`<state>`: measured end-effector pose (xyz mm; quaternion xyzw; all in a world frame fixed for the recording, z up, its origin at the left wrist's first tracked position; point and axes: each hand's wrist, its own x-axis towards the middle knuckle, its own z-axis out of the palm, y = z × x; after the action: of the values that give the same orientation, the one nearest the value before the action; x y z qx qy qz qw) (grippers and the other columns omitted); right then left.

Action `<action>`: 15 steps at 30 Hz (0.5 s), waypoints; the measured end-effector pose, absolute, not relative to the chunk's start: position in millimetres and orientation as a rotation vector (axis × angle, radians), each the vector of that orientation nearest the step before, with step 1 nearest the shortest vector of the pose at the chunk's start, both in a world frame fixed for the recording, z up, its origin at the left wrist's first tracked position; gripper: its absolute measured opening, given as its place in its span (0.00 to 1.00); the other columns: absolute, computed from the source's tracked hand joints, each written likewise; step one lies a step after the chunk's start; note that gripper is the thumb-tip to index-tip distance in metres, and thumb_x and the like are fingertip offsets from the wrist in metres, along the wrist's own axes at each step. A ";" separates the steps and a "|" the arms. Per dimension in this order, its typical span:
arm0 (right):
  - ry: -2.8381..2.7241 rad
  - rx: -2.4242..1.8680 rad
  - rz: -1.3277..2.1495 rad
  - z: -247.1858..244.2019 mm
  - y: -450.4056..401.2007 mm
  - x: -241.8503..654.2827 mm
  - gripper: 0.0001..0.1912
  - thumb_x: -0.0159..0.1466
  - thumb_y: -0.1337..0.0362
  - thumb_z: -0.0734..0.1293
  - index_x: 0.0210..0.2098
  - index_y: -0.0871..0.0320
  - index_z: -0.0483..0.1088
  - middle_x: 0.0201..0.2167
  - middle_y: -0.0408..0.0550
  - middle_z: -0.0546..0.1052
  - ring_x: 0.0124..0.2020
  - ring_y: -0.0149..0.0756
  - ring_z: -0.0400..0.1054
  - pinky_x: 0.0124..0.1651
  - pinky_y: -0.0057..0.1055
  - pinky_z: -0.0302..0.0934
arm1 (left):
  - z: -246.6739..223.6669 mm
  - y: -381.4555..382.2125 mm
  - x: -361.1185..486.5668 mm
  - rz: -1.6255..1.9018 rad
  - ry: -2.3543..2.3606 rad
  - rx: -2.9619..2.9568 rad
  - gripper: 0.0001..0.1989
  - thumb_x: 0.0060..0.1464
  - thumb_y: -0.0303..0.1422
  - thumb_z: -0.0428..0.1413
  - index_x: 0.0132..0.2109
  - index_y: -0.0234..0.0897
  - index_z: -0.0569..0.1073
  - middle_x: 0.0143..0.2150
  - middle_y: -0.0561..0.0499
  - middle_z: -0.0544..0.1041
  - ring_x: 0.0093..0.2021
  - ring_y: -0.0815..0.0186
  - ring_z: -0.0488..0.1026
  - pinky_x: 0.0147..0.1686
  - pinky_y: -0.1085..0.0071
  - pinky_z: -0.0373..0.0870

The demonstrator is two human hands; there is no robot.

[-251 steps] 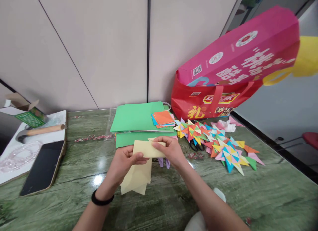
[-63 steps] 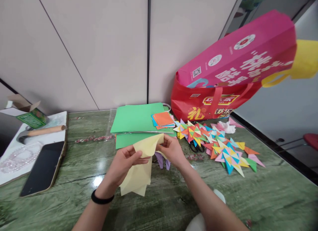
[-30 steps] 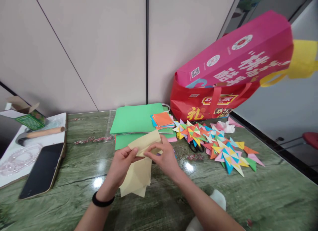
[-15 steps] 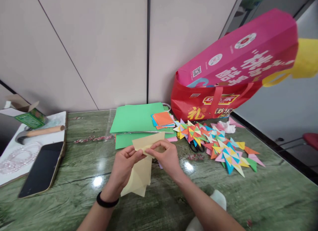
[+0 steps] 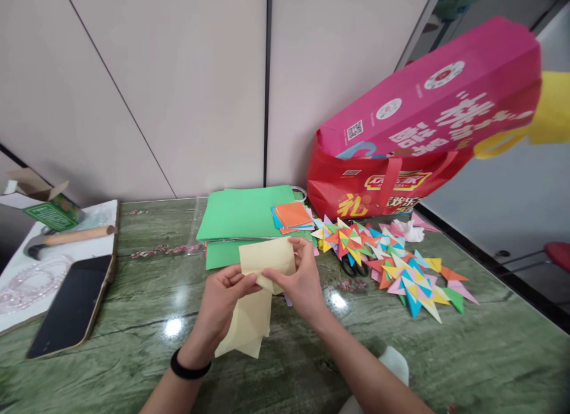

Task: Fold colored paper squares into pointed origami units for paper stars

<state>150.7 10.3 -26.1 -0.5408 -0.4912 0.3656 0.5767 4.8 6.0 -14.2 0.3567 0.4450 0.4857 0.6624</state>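
Observation:
A small cream sheet of paper (image 5: pixel 267 256) is held up between my two hands above the table. My left hand (image 5: pixel 229 292) pinches its lower left part between thumb and fingers. My right hand (image 5: pixel 303 274) grips the right side, thumb in front and fingers behind the edge. Beneath them, more cream paper sheets (image 5: pixel 249 325) lie overlapped on the table. Just beyond are green sheets (image 5: pixel 249 212), with a stack of small coloured squares topped by orange (image 5: pixel 294 215) on them.
Folded paper stars (image 5: pixel 414 283) and black scissors handles (image 5: pixel 354 268) lie to the right. A red bag (image 5: pixel 342 182) and a pink bag (image 5: pixel 481 87) stand behind. At left are a phone (image 5: pixel 73 304), a wooden-handled tool (image 5: pixel 80 234) and a green box (image 5: pixel 53 215) on the green table (image 5: pixel 146 307).
The cream sheet has been opened out flatter and now faces me more. My right fingers have risen to its upper right edge, while my left hand has hardly moved.

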 end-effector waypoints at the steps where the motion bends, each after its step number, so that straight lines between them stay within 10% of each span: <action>1: -1.136 -1.243 0.895 -24.9 10.7 151.5 0.39 0.44 0.63 0.75 0.51 0.56 0.54 0.43 0.51 0.70 0.42 0.42 0.69 0.43 0.37 0.65 | -14.0 5.7 4.7 1.096 1.016 0.807 0.13 0.39 0.30 0.66 0.35 0.31 0.78 0.30 0.48 0.81 0.30 0.66 0.77 0.33 0.75 0.73; 15: -1.011 -1.271 1.191 -28.6 18.3 155.7 0.44 0.36 0.63 0.77 0.51 0.60 0.60 0.42 0.53 0.75 0.42 0.45 0.70 0.40 0.37 0.67 | -6.3 3.9 6.3 1.047 1.046 0.733 0.18 0.35 0.31 0.67 0.38 0.31 0.77 0.32 0.44 0.82 0.28 0.61 0.78 0.28 0.72 0.73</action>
<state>155.7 18.3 -28.6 -0.5335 -0.4244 0.4997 0.5344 6.3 3.9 -6.3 0.3260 0.4657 0.4662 0.6778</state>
